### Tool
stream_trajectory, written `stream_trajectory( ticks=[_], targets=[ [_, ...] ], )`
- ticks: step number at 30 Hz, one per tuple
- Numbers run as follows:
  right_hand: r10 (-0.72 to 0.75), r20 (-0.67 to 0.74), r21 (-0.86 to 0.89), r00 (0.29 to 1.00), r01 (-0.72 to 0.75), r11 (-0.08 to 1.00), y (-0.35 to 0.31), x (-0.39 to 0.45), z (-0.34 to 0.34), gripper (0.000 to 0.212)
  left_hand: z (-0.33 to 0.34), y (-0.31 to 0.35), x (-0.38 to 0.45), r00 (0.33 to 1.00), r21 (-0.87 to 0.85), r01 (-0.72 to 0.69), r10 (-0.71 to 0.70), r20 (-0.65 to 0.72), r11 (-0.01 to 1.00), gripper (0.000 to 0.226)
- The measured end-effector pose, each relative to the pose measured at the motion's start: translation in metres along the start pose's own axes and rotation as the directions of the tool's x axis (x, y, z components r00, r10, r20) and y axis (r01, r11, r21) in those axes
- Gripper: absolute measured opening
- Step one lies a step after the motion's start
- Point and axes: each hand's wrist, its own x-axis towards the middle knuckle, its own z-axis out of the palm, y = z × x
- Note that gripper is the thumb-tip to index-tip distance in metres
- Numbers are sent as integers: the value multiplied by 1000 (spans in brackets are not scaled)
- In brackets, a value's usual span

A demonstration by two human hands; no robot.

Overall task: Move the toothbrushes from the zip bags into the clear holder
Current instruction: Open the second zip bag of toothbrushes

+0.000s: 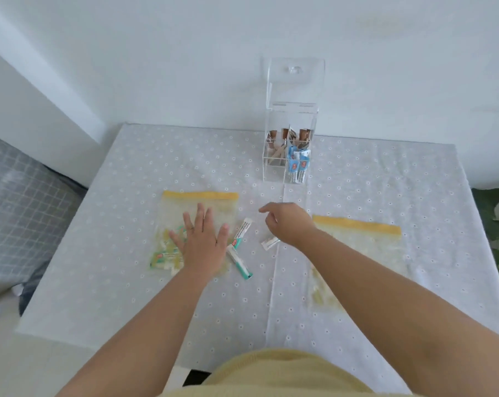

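A zip bag (pixel 185 207) with a yellow strip lies left of centre, with several wrapped green toothbrushes inside. My left hand (pixel 202 239) presses flat on it, fingers spread. Two wrapped toothbrushes lie loose just right of that bag, one with a white end (pixel 244 230) and one teal-tipped (pixel 241 266). My right hand (pixel 285 223) hovers over the cloth with fingers loosely curled, holding nothing; a small white packet (pixel 269 243) lies under it. A second zip bag (pixel 360 247) lies on the right. The clear holder (pixel 291 121) stands at the back, lid raised, with blue packets and brown items inside.
The table (pixel 128 167) wears a white eyelet cloth and stands against a white wall. A grey checked fabric (pixel 19 213) sits left of it, and green plant leaves (pixel 497 219) show at the right edge.
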Motion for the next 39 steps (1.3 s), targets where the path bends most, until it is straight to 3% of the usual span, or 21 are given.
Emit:
stream_trajectory(
  ticks=[2, 4, 7, 10, 12, 15, 17, 20, 22, 24, 28, 34, 39],
  targets=[
    [-39, 68, 4, 997, 38, 999, -23, 22, 7, 39, 6, -20, -15, 995, -40, 103, -103, 4, 994, 66],
    [-35, 122, 32, 992, 31, 999, -41, 40, 15, 43, 13, -38, -30, 994, -50, 112, -111, 18, 992, 68],
    [28, 123, 196, 992, -52, 979, -58, 57, 27, 53, 20, -67, -45, 999, 3, -35, 35, 1, 999, 68],
    [120, 162, 548, 980, -190, 815, -69, 61, 35, 55, 21, -91, -51, 987, 51, -162, 163, -10, 985, 72],
    [108, 251, 654, 962, -251, 713, -76, 59, 36, 43, 19, -105, -52, 970, 55, -244, 244, -1, 968, 72],
    [34, 374, 586, 927, -264, 766, -81, 48, 36, 15, 10, -121, -52, 934, 43, -358, 357, 20, 933, 70],
    [42, 393, 545, 918, -270, 794, -82, 35, 38, 6, 1, -118, -49, 935, -62, -354, 355, -1, 933, 63],
    [53, 305, 523, 951, -213, 825, -81, 9, 46, 11, -16, -90, -45, 974, -375, -224, 216, -63, 900, 36],
    [33, 244, 531, 969, -162, 832, -79, -13, 53, 12, -29, -64, -42, 999, -664, -26, 43, 9, 747, 48],
    [1, 234, 602, 972, -145, 785, -73, -33, 58, 8, -36, -40, -40, 983, -801, 179, -69, 171, 571, 56],
    [20, 334, 741, 942, -275, 613, -55, -60, 63, 2, -23, -19, -48, 923, -832, 372, -68, 379, 411, 34],
    [95, 302, 780, 949, -303, 548, -40, -83, 69, 6, -9, -24, -72, 892, -881, 413, 92, 442, 229, 24],
    [183, 286, 884, 940, -333, 328, -48, -86, 70, 20, -10, -21, -82, 906, -893, 383, 95, 413, 236, 8]
  ],
)
